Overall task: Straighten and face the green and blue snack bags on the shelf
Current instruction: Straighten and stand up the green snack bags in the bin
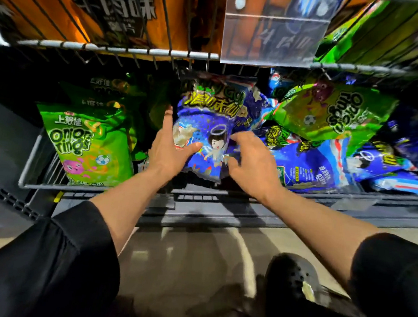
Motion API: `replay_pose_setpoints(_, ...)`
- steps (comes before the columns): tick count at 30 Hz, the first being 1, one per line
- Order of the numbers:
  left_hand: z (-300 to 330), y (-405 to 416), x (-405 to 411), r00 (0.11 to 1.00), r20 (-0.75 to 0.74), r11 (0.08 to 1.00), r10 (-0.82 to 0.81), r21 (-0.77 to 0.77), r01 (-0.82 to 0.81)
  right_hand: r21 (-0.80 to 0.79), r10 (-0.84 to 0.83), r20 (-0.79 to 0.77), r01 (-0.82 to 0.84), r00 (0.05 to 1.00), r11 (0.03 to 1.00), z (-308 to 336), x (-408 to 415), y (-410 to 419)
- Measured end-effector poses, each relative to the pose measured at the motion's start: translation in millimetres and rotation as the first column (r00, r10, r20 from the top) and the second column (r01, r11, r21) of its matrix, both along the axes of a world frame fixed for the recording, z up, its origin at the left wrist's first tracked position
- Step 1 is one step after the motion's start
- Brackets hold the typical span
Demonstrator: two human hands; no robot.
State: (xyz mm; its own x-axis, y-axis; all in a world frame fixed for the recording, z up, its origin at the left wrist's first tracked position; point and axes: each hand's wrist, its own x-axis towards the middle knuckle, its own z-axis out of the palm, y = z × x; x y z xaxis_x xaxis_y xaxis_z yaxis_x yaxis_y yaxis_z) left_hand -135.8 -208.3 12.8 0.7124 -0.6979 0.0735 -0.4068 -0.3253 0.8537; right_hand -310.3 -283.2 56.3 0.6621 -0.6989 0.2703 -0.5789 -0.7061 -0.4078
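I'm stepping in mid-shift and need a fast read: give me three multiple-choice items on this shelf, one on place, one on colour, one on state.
1. Where is the upright green bag?
A. Left end of the basket
B. Right end
C. On the floor

2. What colour is the bag between the hands?
A. Orange
B. Blue
C. Green

3. How does the green bag at upper right lie?
A. Upright, facing front
B. Tipped sideways on the blue pile
C. Hanging from a hook

Answers: 1 A, it stands against the basket's left wall. 2 B, the left hand and right hand flank the blue bag. 3 B, its lettering runs sideways over blue bags.
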Motion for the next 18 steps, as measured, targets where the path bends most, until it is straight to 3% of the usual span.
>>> replay_pose_setpoints(3,1,1,-8,0.999,0.018,0.998,0.039,-0.04,-0.039,-0.294,-0.03,-0.262,-0.05,0.965,0.954,7,-42,-26)
replay_pose_setpoints(6,5,3,-14,0.996,0.037,0.997,0.077,-0.003,-0.077,-0.348,-0.227,-0.655,-0.02,0.721,0.937,9,-76,-37)
replay_pose_setpoints(9,9,7,-17,0.997,0.027,0.997,0.072,0.008,-0.072,-0.418,-0.349,-0.721,0.026,0.599,0.908,6,-89,-34)
replay_pose_setpoints(11,9,11,-16,0.999,0.033,0.999,0.043,0.005,-0.043,-0.487,-0.371,-0.689,-0.018,0.623,0.873,5,-88,-28)
replay_pose_setpoints(14,5,23,-11,0.999,-0.021,0.998,0.042,-0.038,-0.043,-0.549,-0.328,-0.594,-0.073,0.735,0.832,6,-86,-21)
replay_pose_setpoints(16,8,35,-9,0.996,-0.063,0.995,0.07,-0.068,-0.074,-0.495,-0.276,-0.513,-0.018,0.813,0.869,6,-84,-18)
replay_pose_setpoints(18,11,44,-8,0.993,-0.073,0.992,0.09,-0.084,-0.096,-0.428,-0.288,-0.331,0.129,0.899,0.895,4,-82,-16)
